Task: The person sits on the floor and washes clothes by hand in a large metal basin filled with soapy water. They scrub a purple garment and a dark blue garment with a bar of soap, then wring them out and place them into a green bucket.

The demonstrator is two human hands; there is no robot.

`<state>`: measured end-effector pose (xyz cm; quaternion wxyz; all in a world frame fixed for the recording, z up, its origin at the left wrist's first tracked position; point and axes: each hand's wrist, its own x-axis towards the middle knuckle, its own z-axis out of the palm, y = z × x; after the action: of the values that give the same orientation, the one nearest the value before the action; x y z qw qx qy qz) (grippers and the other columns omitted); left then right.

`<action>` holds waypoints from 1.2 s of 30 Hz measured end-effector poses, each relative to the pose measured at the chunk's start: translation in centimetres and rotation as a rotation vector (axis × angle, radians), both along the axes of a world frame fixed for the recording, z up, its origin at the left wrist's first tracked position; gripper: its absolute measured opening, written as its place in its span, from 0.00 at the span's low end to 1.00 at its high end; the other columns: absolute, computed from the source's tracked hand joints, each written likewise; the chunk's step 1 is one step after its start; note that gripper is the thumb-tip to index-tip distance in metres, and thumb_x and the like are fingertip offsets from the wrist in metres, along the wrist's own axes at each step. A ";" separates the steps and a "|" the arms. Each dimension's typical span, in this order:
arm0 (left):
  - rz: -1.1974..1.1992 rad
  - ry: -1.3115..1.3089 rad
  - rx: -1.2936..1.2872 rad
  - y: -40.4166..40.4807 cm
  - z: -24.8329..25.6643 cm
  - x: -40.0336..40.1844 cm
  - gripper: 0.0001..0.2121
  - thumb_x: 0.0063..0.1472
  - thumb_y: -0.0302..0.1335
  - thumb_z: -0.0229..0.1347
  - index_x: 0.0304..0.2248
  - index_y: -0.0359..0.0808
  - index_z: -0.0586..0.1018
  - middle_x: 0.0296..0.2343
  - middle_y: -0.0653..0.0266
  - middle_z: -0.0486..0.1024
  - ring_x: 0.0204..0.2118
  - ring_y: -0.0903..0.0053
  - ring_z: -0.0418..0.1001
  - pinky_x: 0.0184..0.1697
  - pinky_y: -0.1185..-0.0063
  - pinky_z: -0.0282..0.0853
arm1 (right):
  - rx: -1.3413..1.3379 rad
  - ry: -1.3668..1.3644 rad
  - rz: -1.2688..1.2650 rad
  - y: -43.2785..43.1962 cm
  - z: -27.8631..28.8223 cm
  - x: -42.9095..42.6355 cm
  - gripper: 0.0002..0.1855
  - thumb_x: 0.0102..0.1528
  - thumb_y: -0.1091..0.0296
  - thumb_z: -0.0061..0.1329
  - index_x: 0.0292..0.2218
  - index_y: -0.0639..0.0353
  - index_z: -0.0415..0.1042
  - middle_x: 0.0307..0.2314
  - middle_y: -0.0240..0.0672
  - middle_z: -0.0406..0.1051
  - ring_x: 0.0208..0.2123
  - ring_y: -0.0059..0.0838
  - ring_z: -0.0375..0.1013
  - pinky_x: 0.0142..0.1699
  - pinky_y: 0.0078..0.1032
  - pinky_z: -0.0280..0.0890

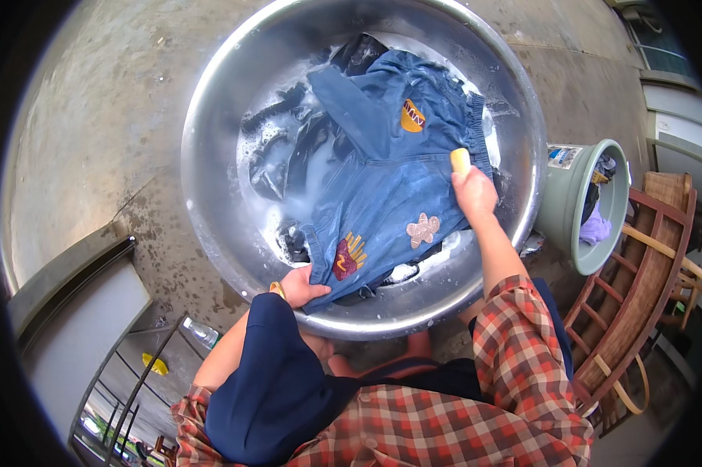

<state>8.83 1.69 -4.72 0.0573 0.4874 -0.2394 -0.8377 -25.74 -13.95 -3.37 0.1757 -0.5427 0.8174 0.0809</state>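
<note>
A large round metal basin holds soapy water, dark wet clothes and blue denim trousers with an elastic waist. The trousers lie spread over the dark clothes and bear several patches, among them a fries patch and a pinkish figure patch. My left hand pinches the trousers' lower edge at the basin's near rim, thumb on top. In my right hand is a yellowish bar, apparently soap, held over the denim near the waistband.
Right of the basin, a pale green bucket lies tilted with cloth inside. Beyond it is a red-brown wooden bench or chair frame. At the lower left are a clear plastic bottle, a yellow object and a metal rack. The concrete floor has wet spots.
</note>
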 end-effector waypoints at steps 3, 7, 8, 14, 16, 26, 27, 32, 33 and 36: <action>0.144 0.010 0.159 -0.8 0.8 -0.5 0.16 0.52 0.22 0.52 0.42 0.31 0.67 0.34 0.65 0.71 0.36 0.80 0.69 0.41 0.80 0.65 | -0.132 -0.159 0.107 3.0 -1.3 6.2 0.14 0.45 0.57 0.45 0.27 0.61 0.67 0.24 0.44 0.69 0.27 0.45 0.69 0.33 0.38 0.64; 0.320 0.116 0.267 -0.7 2.4 -1.1 0.15 0.51 0.23 0.53 0.40 0.31 0.69 0.32 0.64 0.72 0.33 0.79 0.71 0.38 0.79 0.66 | -0.023 -0.278 0.360 5.7 0.3 10.8 0.11 0.44 0.60 0.45 0.23 0.60 0.68 0.21 0.43 0.69 0.23 0.41 0.71 0.28 0.36 0.65; 0.353 0.144 0.264 -0.7 2.8 -1.4 0.14 0.51 0.23 0.54 0.39 0.31 0.70 0.31 0.64 0.73 0.32 0.78 0.71 0.36 0.79 0.67 | 0.092 -0.329 0.444 6.7 1.4 12.7 0.10 0.43 0.62 0.44 0.23 0.60 0.68 0.21 0.43 0.69 0.22 0.41 0.71 0.28 0.35 0.66; -0.185 -0.051 0.252 -0.9 3.0 -0.2 0.18 0.48 0.25 0.56 0.41 0.33 0.69 0.30 0.65 0.73 0.30 0.79 0.72 0.31 0.79 0.69 | 0.134 -0.329 0.603 7.5 -0.6 16.0 0.07 0.43 0.67 0.41 0.22 0.59 0.70 0.19 0.40 0.70 0.21 0.36 0.72 0.26 0.31 0.67; -0.189 -0.020 0.319 -2.0 5.5 -0.7 0.16 0.50 0.22 0.53 0.40 0.30 0.69 0.31 0.64 0.73 0.33 0.79 0.72 0.35 0.82 0.68 | 0.046 -0.217 0.489 3.2 -1.2 13.2 0.07 0.43 0.66 0.42 0.22 0.57 0.70 0.19 0.38 0.70 0.22 0.35 0.72 0.26 0.31 0.67; -0.110 0.224 0.371 -0.1 5.0 -1.2 0.13 0.52 0.21 0.52 0.39 0.34 0.69 0.33 0.67 0.72 0.35 0.81 0.70 0.37 0.79 0.68 | 0.447 -0.269 0.813 6.7 -0.7 18.8 0.08 0.43 0.67 0.43 0.23 0.57 0.73 0.23 0.38 0.72 0.27 0.33 0.73 0.31 0.29 0.66; -0.142 0.222 0.358 0.1 4.9 -1.2 0.14 0.52 0.22 0.52 0.40 0.33 0.69 0.34 0.67 0.72 0.36 0.81 0.70 0.38 0.80 0.67 | 0.256 -0.228 0.778 5.3 -1.8 17.8 0.07 0.43 0.68 0.42 0.21 0.56 0.73 0.22 0.36 0.72 0.24 0.32 0.73 0.27 0.28 0.66; 0.239 0.192 0.410 0.4 4.3 -1.8 0.13 0.56 0.27 0.48 0.41 0.32 0.68 0.35 0.63 0.72 0.37 0.76 0.70 0.40 0.77 0.67 | 0.302 -0.451 0.536 4.4 2.7 16.2 0.13 0.43 0.59 0.44 0.25 0.60 0.70 0.23 0.44 0.70 0.27 0.39 0.71 0.30 0.33 0.65; 0.461 0.160 0.450 0.6 4.0 -2.0 0.12 0.56 0.28 0.47 0.40 0.32 0.68 0.35 0.62 0.72 0.36 0.75 0.71 0.40 0.76 0.68 | 0.379 -0.648 0.407 7.5 4.9 17.1 0.16 0.43 0.56 0.44 0.25 0.62 0.70 0.23 0.46 0.70 0.29 0.42 0.70 0.33 0.34 0.64; 0.742 0.020 0.541 -0.1 3.4 -0.3 0.15 0.59 0.33 0.43 0.40 0.30 0.67 0.36 0.57 0.71 0.38 0.68 0.71 0.44 0.71 0.65 | 0.251 -0.765 0.237 15.0 4.6 17.9 0.21 0.43 0.50 0.44 0.27 0.62 0.68 0.23 0.48 0.69 0.31 0.46 0.69 0.36 0.36 0.62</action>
<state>8.51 1.54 -1.33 0.2262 0.5296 0.1793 -0.7976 -7.87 1.07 1.27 0.5206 -0.5984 0.6090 -0.0078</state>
